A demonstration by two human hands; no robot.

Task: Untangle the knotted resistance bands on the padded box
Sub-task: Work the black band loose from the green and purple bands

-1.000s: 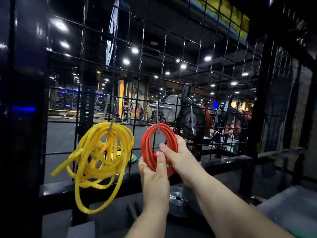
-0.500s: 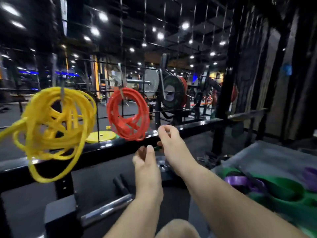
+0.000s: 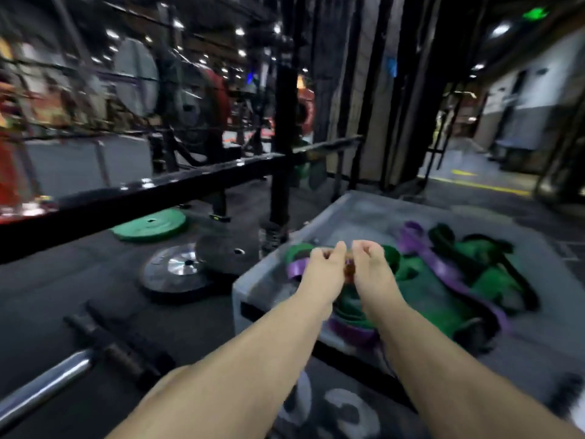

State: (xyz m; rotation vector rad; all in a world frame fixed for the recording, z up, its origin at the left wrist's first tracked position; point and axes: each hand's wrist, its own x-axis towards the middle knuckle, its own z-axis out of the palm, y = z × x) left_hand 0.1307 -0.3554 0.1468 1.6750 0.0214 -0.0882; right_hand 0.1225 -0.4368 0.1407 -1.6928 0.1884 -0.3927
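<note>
A grey padded box [image 3: 364,217] stands at the right. On it lies a knotted heap of green, purple and black resistance bands [image 3: 443,274]; a purple band [image 3: 411,239] crosses its top. My left hand [image 3: 323,274] and my right hand [image 3: 373,274] hover side by side over the box's near-left part, fingers curled, almost touching each other. A small blurred reddish spot shows between them; I cannot tell whether either hand holds it. Neither hand visibly grips a band. Motion blur covers the whole view.
A black rail [image 3: 142,198] and an upright post [image 3: 281,153] fence the left side. On the floor lie a green weight plate [image 3: 148,224], dark plates [image 3: 180,270] and a barbell [image 3: 47,384]. A red blur [image 3: 6,172] shows at the left edge.
My hands let go of the red band hung on the wire grid and drew back. My view swung right and down, bringing the padded box and its tangled bands under my hands.
</note>
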